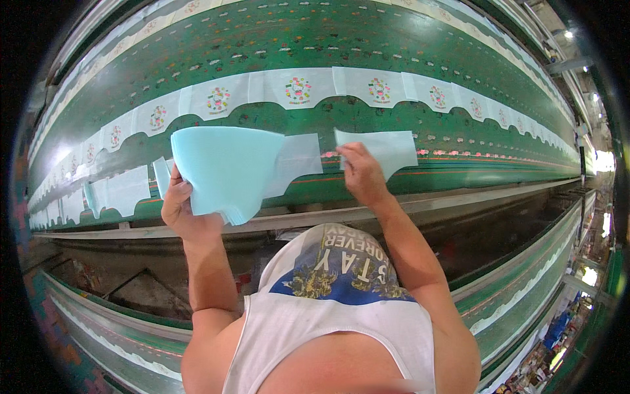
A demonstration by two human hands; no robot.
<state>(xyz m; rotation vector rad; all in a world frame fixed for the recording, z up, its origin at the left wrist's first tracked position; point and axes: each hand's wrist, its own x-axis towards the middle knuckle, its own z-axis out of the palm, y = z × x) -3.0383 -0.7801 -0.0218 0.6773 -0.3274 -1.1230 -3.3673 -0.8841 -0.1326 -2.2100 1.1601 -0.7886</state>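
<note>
A printing workshop: long green tables point(367, 119), rows of pale panels point(272, 87), seemingly cloth, with identical motifs point(298, 90).

A lamp point(568, 33) glows at upper right while a blue bundle point(558, 329) sits amid clutter point(536, 358) near a long green worktop point(508, 295).

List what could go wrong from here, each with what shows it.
The left hand holds the thick blue stack by its left side, so loose sheets might slip or fan out.
The right hand has the single pale piece near its upper left corner, so it could crease or lie skewed.
The stack partly covers a neighbouring piece in this view; if lowered, it might nudge that piece.
</note>
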